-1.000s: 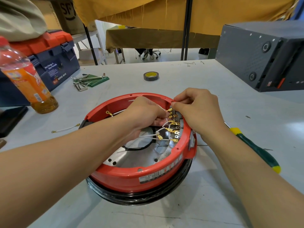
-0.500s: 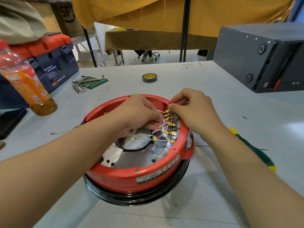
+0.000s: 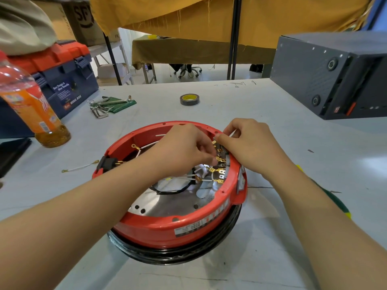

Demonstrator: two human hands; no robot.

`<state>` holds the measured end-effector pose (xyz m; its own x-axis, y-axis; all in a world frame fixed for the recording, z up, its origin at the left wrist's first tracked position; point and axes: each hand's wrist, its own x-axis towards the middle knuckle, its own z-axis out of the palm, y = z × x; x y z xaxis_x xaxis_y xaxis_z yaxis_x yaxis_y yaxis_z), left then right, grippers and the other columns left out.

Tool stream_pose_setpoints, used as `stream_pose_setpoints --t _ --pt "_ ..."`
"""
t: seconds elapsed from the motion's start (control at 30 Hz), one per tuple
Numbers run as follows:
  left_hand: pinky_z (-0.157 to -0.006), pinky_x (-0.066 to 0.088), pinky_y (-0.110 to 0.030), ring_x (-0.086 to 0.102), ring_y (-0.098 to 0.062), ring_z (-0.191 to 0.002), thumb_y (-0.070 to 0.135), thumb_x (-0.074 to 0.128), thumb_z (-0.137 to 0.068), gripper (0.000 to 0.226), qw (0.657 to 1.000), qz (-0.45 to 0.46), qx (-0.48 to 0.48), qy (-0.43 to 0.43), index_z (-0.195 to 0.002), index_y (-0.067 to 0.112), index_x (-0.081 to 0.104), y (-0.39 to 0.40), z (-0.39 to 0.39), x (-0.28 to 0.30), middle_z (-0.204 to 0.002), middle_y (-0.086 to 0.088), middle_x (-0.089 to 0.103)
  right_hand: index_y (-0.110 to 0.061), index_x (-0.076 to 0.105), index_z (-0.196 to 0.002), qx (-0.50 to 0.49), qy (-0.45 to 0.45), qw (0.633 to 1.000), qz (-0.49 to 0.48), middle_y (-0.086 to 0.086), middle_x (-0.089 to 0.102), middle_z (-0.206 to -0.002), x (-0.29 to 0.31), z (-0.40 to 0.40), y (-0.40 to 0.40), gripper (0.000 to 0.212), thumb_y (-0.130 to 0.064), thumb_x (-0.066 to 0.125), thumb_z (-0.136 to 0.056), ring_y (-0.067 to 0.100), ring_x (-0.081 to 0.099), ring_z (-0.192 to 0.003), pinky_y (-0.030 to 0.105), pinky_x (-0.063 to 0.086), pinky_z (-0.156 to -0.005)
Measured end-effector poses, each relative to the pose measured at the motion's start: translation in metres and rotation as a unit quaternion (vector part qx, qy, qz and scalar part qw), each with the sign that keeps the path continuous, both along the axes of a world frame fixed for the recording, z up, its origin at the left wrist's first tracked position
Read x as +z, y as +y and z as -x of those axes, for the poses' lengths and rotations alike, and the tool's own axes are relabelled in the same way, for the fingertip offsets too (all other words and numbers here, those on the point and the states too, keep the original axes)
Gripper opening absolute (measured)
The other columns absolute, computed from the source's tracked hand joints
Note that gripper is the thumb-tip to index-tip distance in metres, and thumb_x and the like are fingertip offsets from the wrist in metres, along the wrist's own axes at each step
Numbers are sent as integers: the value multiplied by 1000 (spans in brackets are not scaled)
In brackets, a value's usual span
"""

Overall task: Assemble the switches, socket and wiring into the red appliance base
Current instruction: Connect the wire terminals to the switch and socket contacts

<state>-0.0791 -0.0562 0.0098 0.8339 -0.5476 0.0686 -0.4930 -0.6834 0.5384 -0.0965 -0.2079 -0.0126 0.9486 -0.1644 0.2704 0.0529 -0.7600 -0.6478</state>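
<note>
The round red appliance base [image 3: 159, 229] lies upside down on a black ring, in the middle of the grey table. Inside its right wall sits a switch block [image 3: 223, 164] with several brass terminals and white wires. My left hand [image 3: 184, 149] reaches inside the base and pinches a brass wire connector at the block. My right hand [image 3: 249, 147] rests on the right rim and pinches a white wire at the top of the block. A black socket [image 3: 107, 163] sits in the left wall. A loose white wire [image 3: 80, 168] lies on the table to the left.
An orange drink bottle [image 3: 35, 109] and a blue-and-red toolbox [image 3: 62, 80] stand at the left. Hex keys [image 3: 109, 104] and a tape roll [image 3: 189, 99] lie behind the base. A dark grey machine [image 3: 330, 74] stands at the right. A green-yellow screwdriver [image 3: 335, 204] lies under my right forearm.
The view has shifted slightly. My left hand's fingers have worked a little along the row of terminals; my right hand stays at the rim by the block.
</note>
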Motion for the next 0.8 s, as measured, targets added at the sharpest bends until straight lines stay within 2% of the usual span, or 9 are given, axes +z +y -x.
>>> stream_pose_setpoints --t 0.13,0.23,0.3,0.47,0.67,0.8 --pt "-42 33 -7 48 6 -44 27 74 -78 5 1000 9 -4 5 -74 24 73 3 1 2 -50 16 57 -17 66 -83 -10 -19 999 28 -1 56 -72 0 1 2 20 -37 60 -85 22 59 -80 29 40 -65" --pt "-43 35 -6 50 7 -46 26 74 -78 7 1000 0 -3 4 -72 25 72 4 0 3 -45 22 56 -17 67 -83 -13 -30 999 38 -7 50 -66 -1 1 2 21 -36 61 -85 21 57 -79 27 37 -65" --pt "-45 36 -6 51 7 -48 26 74 -78 10 1000 -11 -5 0 -69 28 71 4 0 4 -46 26 56 -16 67 -84 -11 -35 998 43 -10 48 -66 -1 1 3 21 -36 61 -85 20 56 -79 27 36 -65" --pt "-49 37 -4 54 9 -55 26 74 -79 9 999 -20 -3 -24 -71 28 72 7 0 6 -57 15 62 -15 67 -85 -3 -38 998 43 -10 48 -66 -2 0 3 21 -34 60 -85 19 55 -78 27 33 -60" --pt "-48 36 -5 51 8 -50 25 72 -80 8 999 5 7 -44 -72 26 71 8 2 -2 -56 14 58 -14 66 -86 1 -37 999 40 -7 52 -68 -2 -1 3 21 -34 59 -86 19 56 -77 29 42 -64" --pt "-51 36 -6 53 5 -57 25 72 -80 8 998 11 4 -55 -73 25 72 8 1 -5 -63 9 65 -15 64 -85 2 -38 999 32 -9 49 -66 -2 -1 2 19 -34 60 -86 15 52 -72 21 37 -55"
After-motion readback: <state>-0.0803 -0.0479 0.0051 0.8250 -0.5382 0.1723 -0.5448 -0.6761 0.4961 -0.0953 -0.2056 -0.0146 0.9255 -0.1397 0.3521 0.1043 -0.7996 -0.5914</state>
